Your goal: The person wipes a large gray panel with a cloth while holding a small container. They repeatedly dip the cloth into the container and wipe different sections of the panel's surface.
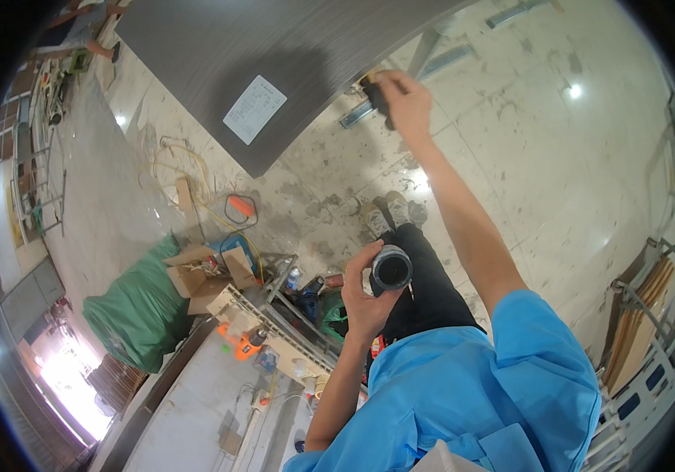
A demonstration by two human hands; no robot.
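My left hand (362, 297) is wrapped round a dark, round, open-topped container (392, 269), held upright in front of my legs; its inside looks black. My right arm reaches forward to the near right edge of a dark wood-grain board (188, 47). There my right hand (406, 102) is closed on a small dark tool with a tan end (377, 96); motion blurs it, and I cannot tell its exact kind. A white printed sheet (255, 110) lies on the board near its corner.
Metal bars (447, 59) show beyond my right hand. At left are an orange-red block (240, 206) with a cord, an open cardboard box (210, 271) and a green sack (137, 307). An orange power tool (251, 344) rests on a bench. Stacked boards (640, 315) stand at right.
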